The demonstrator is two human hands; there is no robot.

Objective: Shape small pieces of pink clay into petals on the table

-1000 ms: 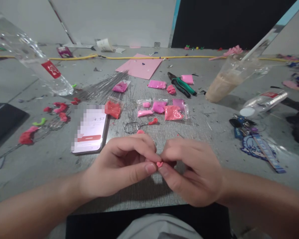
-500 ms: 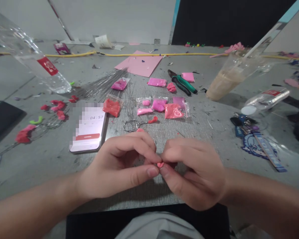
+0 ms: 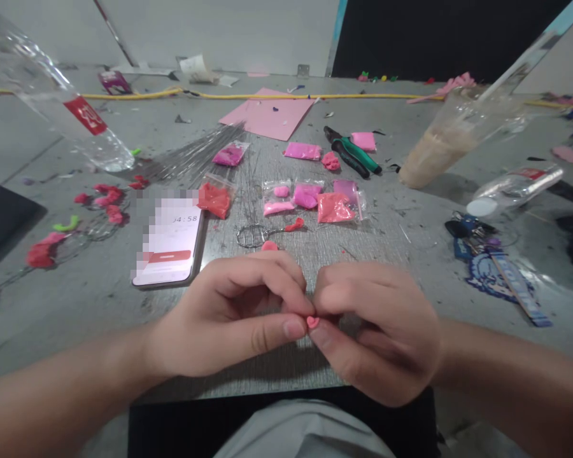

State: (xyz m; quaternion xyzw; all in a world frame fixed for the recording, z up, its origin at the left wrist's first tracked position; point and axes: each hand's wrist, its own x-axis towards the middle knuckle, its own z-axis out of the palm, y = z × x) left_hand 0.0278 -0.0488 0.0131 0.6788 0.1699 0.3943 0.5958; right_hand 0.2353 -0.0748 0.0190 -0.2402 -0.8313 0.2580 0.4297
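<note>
A tiny bit of pink clay point(image 3: 312, 322) is pinched between the fingertips of both hands near the table's front edge. My left hand point(image 3: 229, 315) presses it with thumb and forefinger, fingers curled. My right hand point(image 3: 379, 331) pinches it from the other side, its fingers closed too. Just beyond the hands lie a wire loop point(image 3: 251, 235) with a red clay tip and a small pink clay disc point(image 3: 269, 245). Several small bags of pink and red clay point(image 3: 334, 207) lie further back.
A phone point(image 3: 168, 240) showing a timer lies left of the hands. A tilted water bottle point(image 3: 52, 95) and clay flowers point(image 3: 107, 197) are at the left. Green-handled pliers point(image 3: 352, 152), a drink cup point(image 3: 442, 146), a small bottle point(image 3: 510, 189) and keys point(image 3: 487, 261) are to the right.
Both hands stay pinched on the clay bit, working it slightly. The view has tipped a little, and the phone's timer has moved on by a second.
</note>
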